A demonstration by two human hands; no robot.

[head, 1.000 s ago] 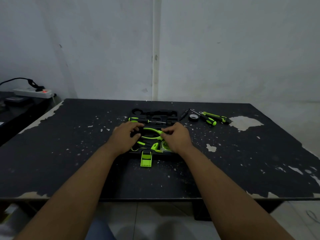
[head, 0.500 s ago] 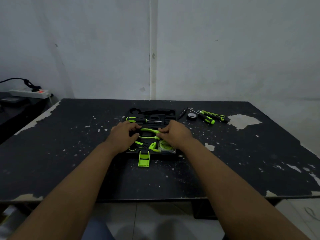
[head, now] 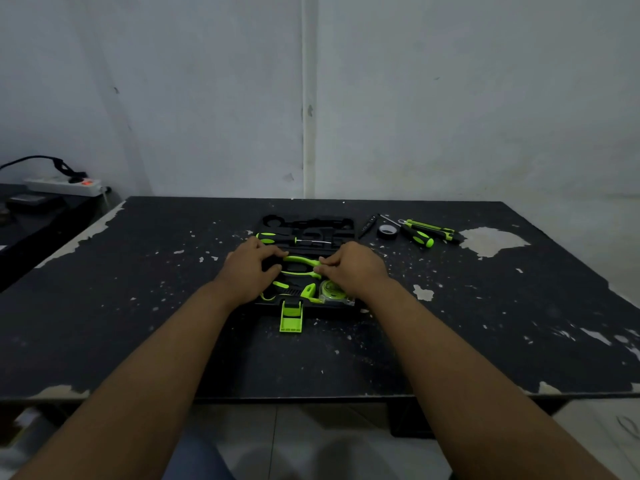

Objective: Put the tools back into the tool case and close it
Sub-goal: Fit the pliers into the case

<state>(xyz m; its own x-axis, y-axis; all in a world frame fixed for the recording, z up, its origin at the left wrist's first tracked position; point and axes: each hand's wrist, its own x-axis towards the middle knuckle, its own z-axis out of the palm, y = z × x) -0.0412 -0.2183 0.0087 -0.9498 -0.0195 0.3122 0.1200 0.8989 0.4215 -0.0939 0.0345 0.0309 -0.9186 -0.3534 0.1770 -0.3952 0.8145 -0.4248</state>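
Observation:
The black tool case [head: 308, 226] lies open in the middle of the table, its green latch [head: 291, 317] hanging toward me. Green-handled pliers [head: 300, 265] lie across the case's near half. My left hand [head: 251, 268] grips the pliers' left end and my right hand [head: 353, 268] pinches their right end. A green-and-black screwdriver [head: 277, 237] rests in the far half. A tape measure [head: 330, 291] and a small green tool [head: 308, 292] sit in the near half. Outside the case lie two green screwdrivers [head: 424, 233], a roll of black tape [head: 387, 231] and a dark pen-like tool [head: 367, 226].
The black table [head: 138, 306] has chipped paint and a pale bare patch [head: 491, 240] at the far right. A white power strip [head: 64, 185] sits on a dark side surface at the left. A white wall stands behind the table.
Both hands stay on the pliers over the case; the right hand's fingers have shifted slightly toward the pliers' right end. The loose tools have not moved.

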